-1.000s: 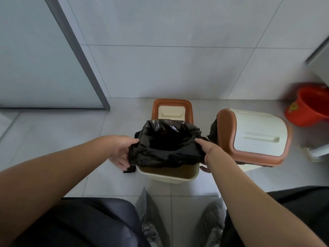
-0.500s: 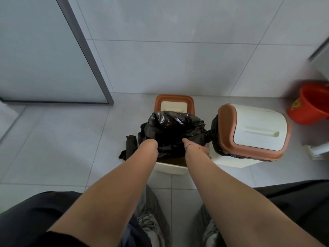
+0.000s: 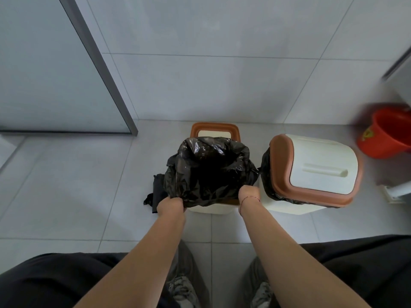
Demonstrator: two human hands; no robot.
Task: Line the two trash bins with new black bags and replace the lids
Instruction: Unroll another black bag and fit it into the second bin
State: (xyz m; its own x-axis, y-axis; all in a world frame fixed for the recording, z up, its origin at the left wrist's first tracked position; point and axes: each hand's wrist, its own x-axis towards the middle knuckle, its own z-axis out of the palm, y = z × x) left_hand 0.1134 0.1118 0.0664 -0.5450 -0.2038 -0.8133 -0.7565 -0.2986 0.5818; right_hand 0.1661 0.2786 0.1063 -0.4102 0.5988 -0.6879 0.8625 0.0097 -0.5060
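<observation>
Both hands clamped on black bag [image 3: 209,172] at near rim of open bin [image 3: 211,209], left hand [image 3: 170,205] on near-left corner, right hand [image 3: 248,194] on near-right; loose lid [image 3: 215,130] beyond, against wall.

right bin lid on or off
On: the brown-rimmed lid sits on the right bin, black bag edge showing beneath.
</observation>
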